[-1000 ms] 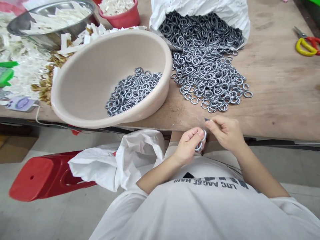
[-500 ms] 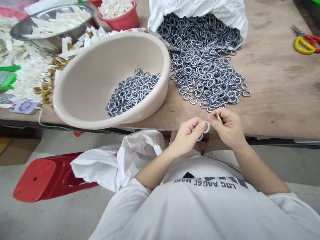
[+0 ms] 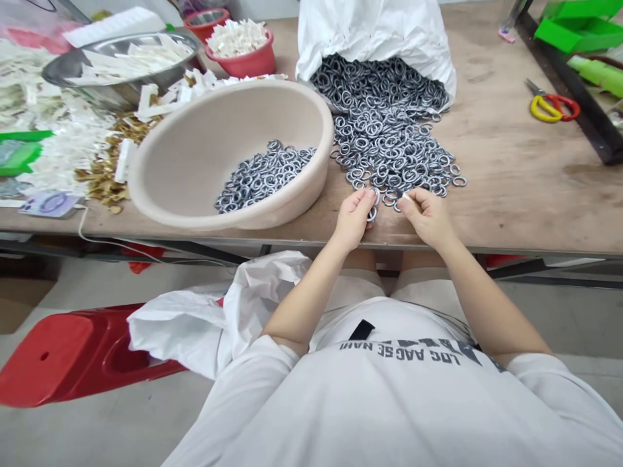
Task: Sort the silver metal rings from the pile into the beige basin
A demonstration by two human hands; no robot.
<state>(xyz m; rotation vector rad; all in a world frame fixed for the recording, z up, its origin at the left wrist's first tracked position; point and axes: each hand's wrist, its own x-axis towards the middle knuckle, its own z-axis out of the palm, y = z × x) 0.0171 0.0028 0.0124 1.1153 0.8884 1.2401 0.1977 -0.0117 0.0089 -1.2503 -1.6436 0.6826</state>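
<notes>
My left hand [image 3: 355, 217] is closed on grey rings [image 3: 372, 213], pinched between thumb and fingers over the table's front edge. Just to its right, my right hand [image 3: 428, 217] is closed around a small pale thing [image 3: 405, 196] with a dark tip; its kind is too small to tell. Beyond both hands spreads a loose pile of grey rings [image 3: 389, 146], spilling from the mouth of a white sack [image 3: 374, 29]. A large beige basin [image 3: 195, 120] stands left of the pile, with more such rings [image 3: 267, 175] inside.
On the table [image 3: 511, 194], scissors [image 3: 552, 107] lie at right, near a dark metal bar [image 3: 572, 84]. White strips fill a metal bowl [image 3: 111, 94] at left, and a red bowl [image 3: 248, 61] holds white pieces. Below stand a red stool [image 3: 48, 357] and a white bag [image 3: 195, 311].
Both hands have moved forward, closer to the ring pile, and slightly apart. The rings stay in my left hand. The head view has shifted, showing more of the table's far side.
</notes>
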